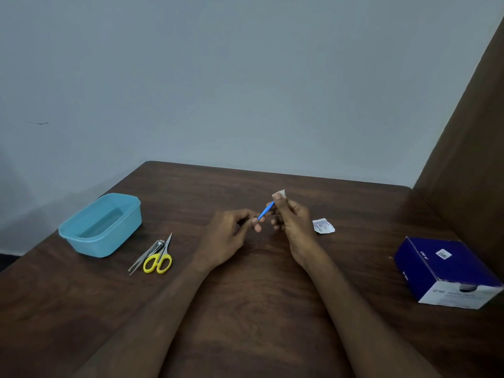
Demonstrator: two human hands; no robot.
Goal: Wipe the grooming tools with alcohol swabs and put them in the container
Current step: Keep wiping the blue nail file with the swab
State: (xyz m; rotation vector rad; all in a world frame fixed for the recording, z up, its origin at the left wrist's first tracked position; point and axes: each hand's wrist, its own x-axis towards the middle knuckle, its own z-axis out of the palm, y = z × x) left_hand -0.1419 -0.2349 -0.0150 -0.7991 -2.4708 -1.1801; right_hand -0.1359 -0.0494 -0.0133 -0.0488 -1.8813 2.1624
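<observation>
Forearms enter from the bottom edge and meet over the middle of the dark wooden surface (pixel 259 309). Left hand (pixel 229 236) — fingers curled, thumb and forefinger pinching the lower end of a slim blue-handled tool (pixel 266 211); what kind of tool it is cannot be told at this size. Right hand (pixel 291 222) — thumb and fingers pinching a folded white alcohol swab (pixel 280 193) around the tool's upper end, so the wiping step appears to be in hand. An opened swab wrapper (pixel 323 226) lies just beside the right hand. At far right sits a dark blue box (pixel 441 268), presumably the swab supply. At left, the light blue container (pixel 101 225) stands open, with nothing visible inside it. Between container and left hand lie yellow-handled scissors (pixel 159 259), a nail clipper (pixel 158 245) and tweezers (pixel 141 260), touching or overlapping one another, apparently awaiting their turn. Risks, as judged: the tool is thin and held only at its tip ends, so a firm stroke of the swab could pull it from the left pinch and drop it on the surface; the part hidden under the left fingers may go unwiped; the small swab could slip off the tool's end.
</observation>
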